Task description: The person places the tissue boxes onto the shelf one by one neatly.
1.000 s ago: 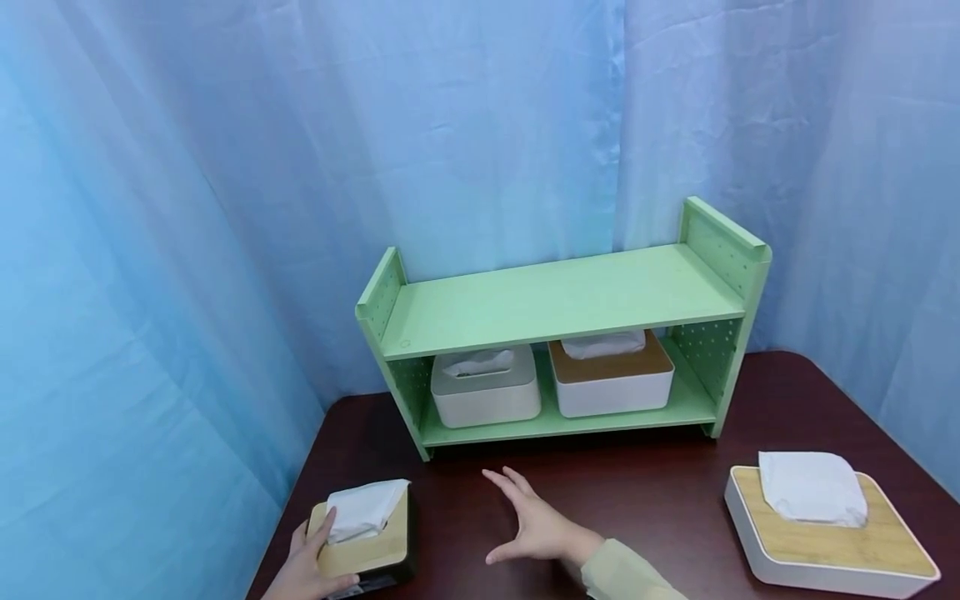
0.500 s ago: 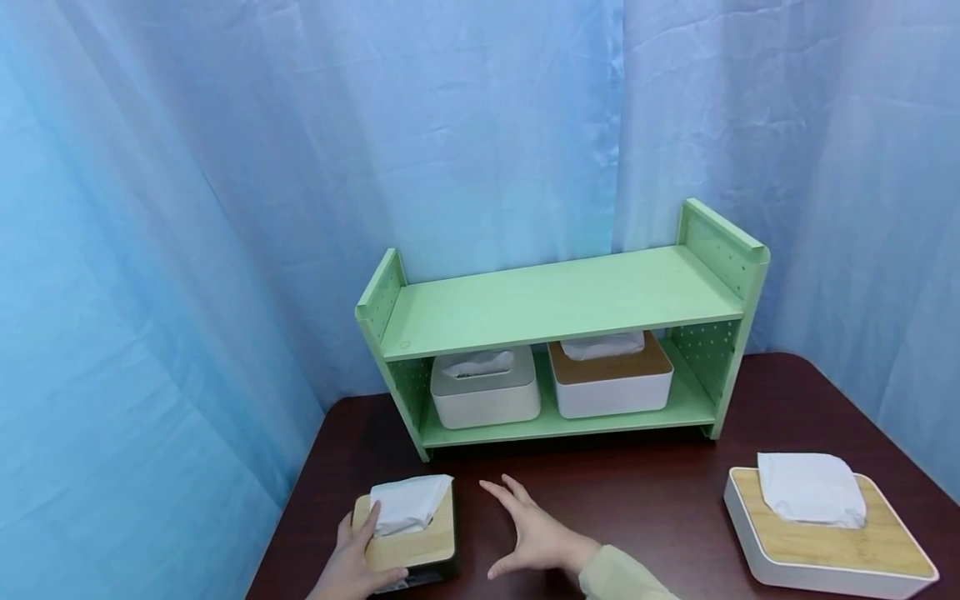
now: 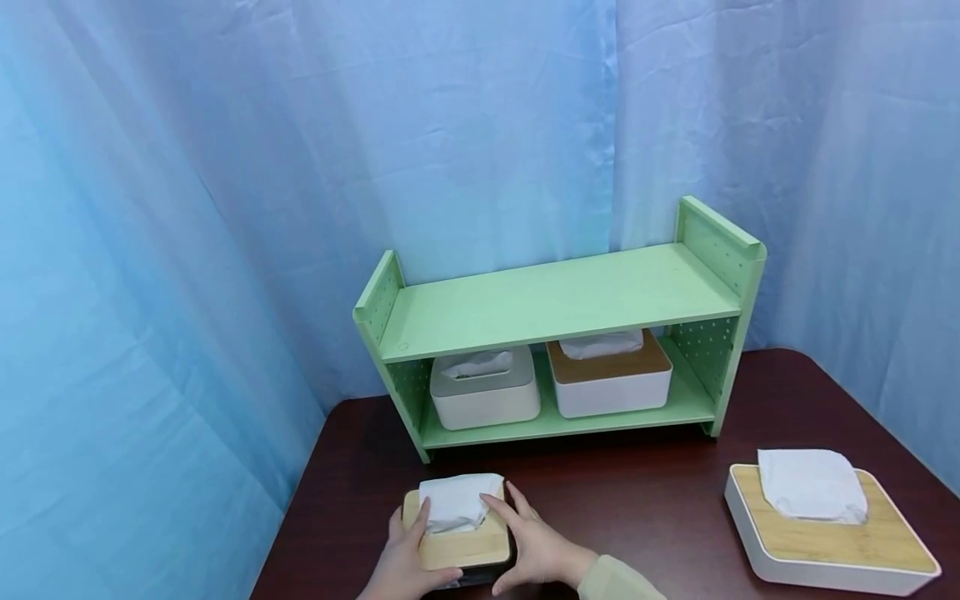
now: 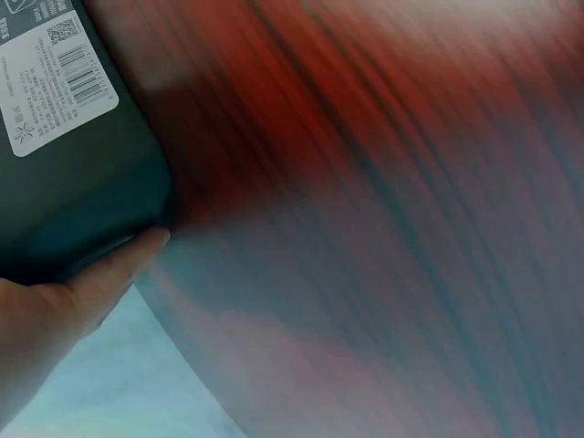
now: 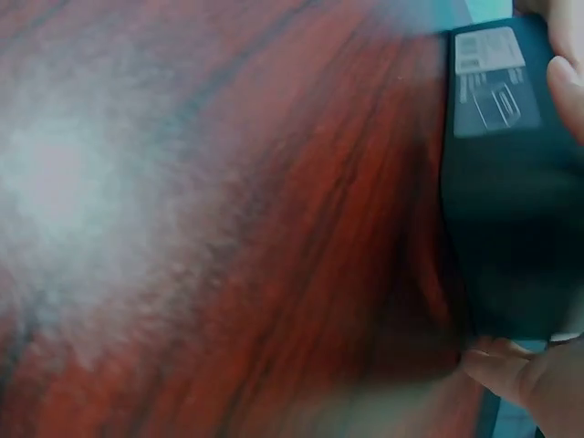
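A tissue box [image 3: 465,550] with a pale wooden lid, dark sides and a white tissue sticking out is at the front of the table, between both hands. My left hand [image 3: 408,558] grips its left part, fingers over the lid and thumb along the near side. At its right side is my right hand [image 3: 536,546], index finger reaching over the lid beside the tissue and thumb at the near corner. In the left wrist view the box's dark side [image 4: 100,173] bears a barcode label. The right wrist view shows my right thumb [image 5: 506,370] at the box's lower corner.
A green two-level shelf [image 3: 555,300] stands at the back, with a grey-topped tissue box [image 3: 487,404] and a brown-topped one [image 3: 615,396] on its lower level. A larger wood-topped tissue box [image 3: 832,554] lies at the right. Blue curtains [image 3: 465,125] hang behind the dark table [image 3: 645,500].
My left hand has moved the tissue box rightward across the table to my right hand. The right hand stayed nearly in place and now has its fingers at the box.
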`<state>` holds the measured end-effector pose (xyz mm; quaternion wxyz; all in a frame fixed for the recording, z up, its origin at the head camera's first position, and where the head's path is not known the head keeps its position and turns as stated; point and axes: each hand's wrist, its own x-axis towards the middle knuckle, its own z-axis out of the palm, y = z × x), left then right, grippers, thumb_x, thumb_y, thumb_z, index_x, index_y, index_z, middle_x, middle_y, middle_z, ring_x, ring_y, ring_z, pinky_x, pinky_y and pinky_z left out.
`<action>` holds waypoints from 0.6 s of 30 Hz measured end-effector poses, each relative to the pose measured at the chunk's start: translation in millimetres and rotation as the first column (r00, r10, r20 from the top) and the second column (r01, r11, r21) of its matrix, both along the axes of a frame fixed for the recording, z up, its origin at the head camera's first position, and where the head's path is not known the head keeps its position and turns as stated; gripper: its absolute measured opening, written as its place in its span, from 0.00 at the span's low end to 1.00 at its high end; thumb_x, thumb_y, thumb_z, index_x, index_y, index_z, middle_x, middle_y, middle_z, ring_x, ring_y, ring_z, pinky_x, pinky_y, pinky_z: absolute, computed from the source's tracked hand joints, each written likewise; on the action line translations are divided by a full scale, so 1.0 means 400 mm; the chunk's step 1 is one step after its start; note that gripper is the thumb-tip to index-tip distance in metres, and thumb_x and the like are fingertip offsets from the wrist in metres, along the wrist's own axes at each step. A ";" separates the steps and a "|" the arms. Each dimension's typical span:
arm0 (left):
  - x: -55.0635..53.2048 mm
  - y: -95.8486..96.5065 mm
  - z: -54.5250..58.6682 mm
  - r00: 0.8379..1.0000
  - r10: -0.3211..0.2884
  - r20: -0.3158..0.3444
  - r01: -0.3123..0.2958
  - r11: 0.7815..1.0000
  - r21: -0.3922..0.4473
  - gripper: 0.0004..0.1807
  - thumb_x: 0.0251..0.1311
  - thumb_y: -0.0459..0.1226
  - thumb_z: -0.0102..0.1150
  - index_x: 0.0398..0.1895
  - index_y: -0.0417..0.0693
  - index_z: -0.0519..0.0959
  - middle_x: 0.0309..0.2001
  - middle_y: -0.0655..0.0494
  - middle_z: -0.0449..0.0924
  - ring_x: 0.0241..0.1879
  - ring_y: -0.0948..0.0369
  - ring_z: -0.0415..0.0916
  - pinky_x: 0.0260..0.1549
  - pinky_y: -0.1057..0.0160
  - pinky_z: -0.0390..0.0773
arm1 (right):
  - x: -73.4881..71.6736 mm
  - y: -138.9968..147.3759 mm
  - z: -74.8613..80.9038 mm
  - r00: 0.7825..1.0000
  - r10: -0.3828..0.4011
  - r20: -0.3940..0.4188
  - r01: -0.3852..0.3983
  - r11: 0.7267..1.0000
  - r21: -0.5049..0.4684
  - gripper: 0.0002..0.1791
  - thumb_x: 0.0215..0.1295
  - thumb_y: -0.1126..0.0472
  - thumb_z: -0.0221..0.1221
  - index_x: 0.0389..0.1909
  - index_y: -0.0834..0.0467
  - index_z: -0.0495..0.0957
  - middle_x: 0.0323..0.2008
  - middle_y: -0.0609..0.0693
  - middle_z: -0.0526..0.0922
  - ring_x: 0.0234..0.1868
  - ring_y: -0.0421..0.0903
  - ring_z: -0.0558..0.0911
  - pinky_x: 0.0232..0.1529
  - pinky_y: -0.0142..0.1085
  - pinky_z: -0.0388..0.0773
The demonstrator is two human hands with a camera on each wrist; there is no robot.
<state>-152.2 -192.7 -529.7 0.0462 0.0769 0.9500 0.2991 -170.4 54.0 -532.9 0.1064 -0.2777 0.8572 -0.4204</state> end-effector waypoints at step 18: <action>0.015 0.095 0.002 0.998 -0.068 0.012 0.068 0.997 0.027 0.62 0.39 0.60 0.71 0.73 0.40 0.53 0.64 0.16 0.40 0.52 0.27 0.66 0.41 0.40 0.76 | 0.008 0.061 -0.031 0.996 -0.082 -0.026 0.082 0.997 0.003 0.58 0.36 0.49 0.77 0.71 0.47 0.56 0.67 0.80 0.44 0.60 0.78 0.61 0.46 0.63 0.72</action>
